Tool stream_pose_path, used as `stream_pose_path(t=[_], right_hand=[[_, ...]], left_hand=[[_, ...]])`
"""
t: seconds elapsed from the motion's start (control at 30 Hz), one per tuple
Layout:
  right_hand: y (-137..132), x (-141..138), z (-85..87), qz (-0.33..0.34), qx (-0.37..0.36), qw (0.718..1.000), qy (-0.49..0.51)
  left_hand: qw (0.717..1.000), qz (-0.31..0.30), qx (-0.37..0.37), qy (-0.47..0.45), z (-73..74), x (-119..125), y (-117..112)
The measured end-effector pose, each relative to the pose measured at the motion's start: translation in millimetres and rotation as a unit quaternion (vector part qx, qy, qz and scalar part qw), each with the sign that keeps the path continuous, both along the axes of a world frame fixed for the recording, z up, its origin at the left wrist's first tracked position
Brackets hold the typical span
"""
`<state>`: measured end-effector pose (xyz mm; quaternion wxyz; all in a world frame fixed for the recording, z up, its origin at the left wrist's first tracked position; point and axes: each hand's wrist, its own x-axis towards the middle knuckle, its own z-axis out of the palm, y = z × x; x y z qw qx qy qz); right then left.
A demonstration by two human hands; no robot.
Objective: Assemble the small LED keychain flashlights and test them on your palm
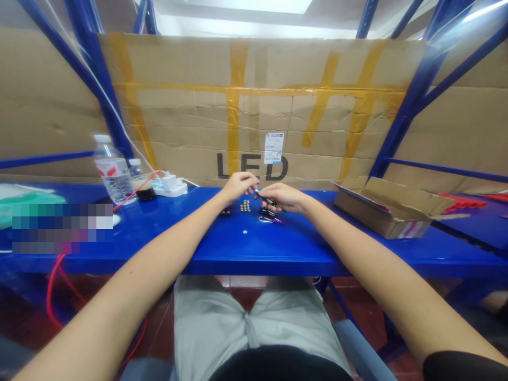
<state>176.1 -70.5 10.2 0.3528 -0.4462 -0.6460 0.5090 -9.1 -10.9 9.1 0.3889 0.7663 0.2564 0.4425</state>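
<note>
My right hand (283,197) is closed around a thin green rod-like tool (270,201) that points up and left over the blue table (246,243). My left hand (238,185) has its fingers pinched together right at the tool's tip; what the pinch holds is too small to name. Beneath the hands stand several small metal pieces (246,206) in a cluster. Dark small parts (226,211) lie to their left. Below my right hand rest a few small clip-like items (270,217), one purple. A tiny white dot (245,231) lies nearer me.
A clear water bottle (114,172), a small dark jar (143,185) and a white power adapter (171,185) with a red cable stand at the left. An open cardboard box (387,209) sits at the right. A taped cardboard wall (257,106) marked LED backs the table.
</note>
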Motion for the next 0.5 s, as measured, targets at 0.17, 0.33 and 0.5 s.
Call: stream_pose_path(t=[0.17, 0.33, 0.5], right_hand=[[3.7, 5.1, -2.0, -0.022, 0.019, 1.000, -0.010], [4.3, 5.8, -0.6, -0.040, 0.021, 0.999, 0.031], [6.7, 7.2, 1.3, -0.046, 0.012, 0.994, 0.100]], left_hand=[[0.965, 0.036, 0.215, 0.145, -7.3, 0.9, -5.0], [0.973, 0.008, 0.182, 0.140, -8.7, -0.4, 1.1], [0.992, -0.030, 0.082, 0.090, -7.7, 0.3, 6.3]])
